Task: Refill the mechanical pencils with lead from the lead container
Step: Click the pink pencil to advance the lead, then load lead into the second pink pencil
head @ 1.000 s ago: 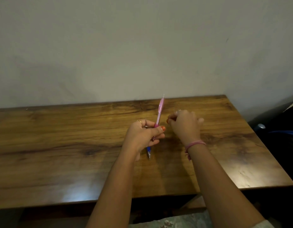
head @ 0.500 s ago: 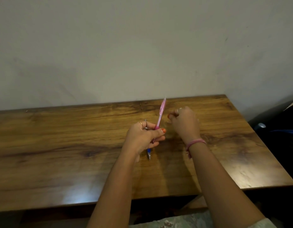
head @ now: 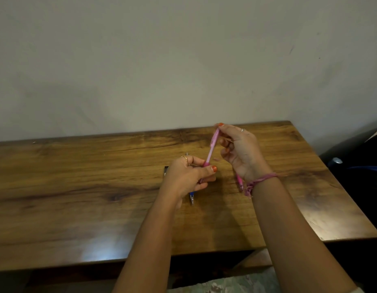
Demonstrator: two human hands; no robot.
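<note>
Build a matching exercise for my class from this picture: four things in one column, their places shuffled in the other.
1 raised pink mechanical pencil
2 blue-tipped pencil
3 pink thread bracelet
4 gold ring

A right hand's wrist
B wooden table, under left hand
C left finger
D held in both hands

Pairs: 1-D, 2-B, 3-A, 4-C

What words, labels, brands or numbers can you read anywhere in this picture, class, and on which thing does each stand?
None can be read.
Pink pencil held by the left hand and right hand: any print is blurred.
Dark object behind the left hand: mostly hidden, no legible label.
Wooden table: bare grain, no text.
</note>
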